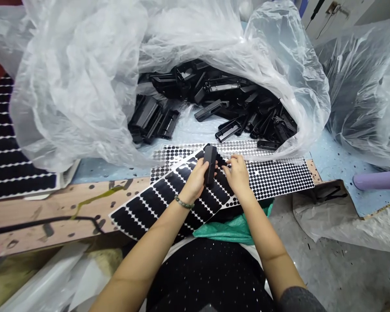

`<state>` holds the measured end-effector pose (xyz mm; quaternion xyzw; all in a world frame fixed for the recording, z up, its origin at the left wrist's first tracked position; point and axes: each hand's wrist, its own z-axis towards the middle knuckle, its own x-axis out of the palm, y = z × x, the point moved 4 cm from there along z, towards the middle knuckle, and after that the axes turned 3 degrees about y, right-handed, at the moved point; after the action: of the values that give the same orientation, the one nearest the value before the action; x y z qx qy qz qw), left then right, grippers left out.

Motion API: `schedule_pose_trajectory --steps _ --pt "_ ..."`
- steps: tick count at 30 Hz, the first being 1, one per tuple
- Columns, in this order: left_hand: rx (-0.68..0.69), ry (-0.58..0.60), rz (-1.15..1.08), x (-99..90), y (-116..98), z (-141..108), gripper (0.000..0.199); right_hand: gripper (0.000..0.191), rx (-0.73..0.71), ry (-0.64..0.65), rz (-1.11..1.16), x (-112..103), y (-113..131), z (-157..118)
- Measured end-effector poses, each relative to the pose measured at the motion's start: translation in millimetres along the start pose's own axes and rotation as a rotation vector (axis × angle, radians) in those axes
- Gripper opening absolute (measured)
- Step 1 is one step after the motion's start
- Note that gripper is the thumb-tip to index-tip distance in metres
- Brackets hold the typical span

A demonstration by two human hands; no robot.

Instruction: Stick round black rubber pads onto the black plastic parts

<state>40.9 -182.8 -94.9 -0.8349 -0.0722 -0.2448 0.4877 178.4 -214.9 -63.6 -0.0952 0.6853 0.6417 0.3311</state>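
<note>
My left hand [196, 177] is closed around a long black plastic casing [210, 165], held over the sheets at the table's front. Just to its right, my right hand [237, 173] has its fingers bent in a pinch; whatever lies between the fingertips is too small to make out. Beneath both hands is a sheet of black stickers [169, 190] in rows with scalloped white gaps, lying at a slant. Under that lies a white sheet of small black dots [279, 177], reaching out to the right.
A large clear plastic bag [81, 78] gapes open behind the hands, with many black casings [211, 110] inside. More sticker sheets [16, 147] lie at the left. A purple cylinder [378, 180] rests at the right, near another plastic bag [367, 86]. Green cloth [230, 232] hangs at the front edge.
</note>
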Motion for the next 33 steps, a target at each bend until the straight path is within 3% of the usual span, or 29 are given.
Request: schedule_pose_trajectory --steps 2,5,9,12,19,33 --pt "-0.026 -0.017 -0.05 0.6 3 6 0.015 0.011 -0.031 0.017 0.049 0 3 -3" --pt "0.009 0.032 -0.156 2.2 1 3 0.02 0.01 0.024 -0.028 0.325 -8 3 -11" --pt "0.134 0.161 -0.21 4.6 -10 -18 0.04 0.021 0.192 -0.081 0.733 -18 6 -23" --pt "0.193 0.216 -0.2 7.4 -15 -34 0.042 0.024 0.22 -0.085 0.866 -21 18 -30" --pt "0.241 0.202 -0.157 12.5 -17 -50 0.042 0.024 0.15 -0.093 0.824 -26 39 -38" --pt "0.323 0.173 -0.16 21.0 -22 -62 0.04 0.021 -0.023 -0.176 0.518 -32 43 -47"
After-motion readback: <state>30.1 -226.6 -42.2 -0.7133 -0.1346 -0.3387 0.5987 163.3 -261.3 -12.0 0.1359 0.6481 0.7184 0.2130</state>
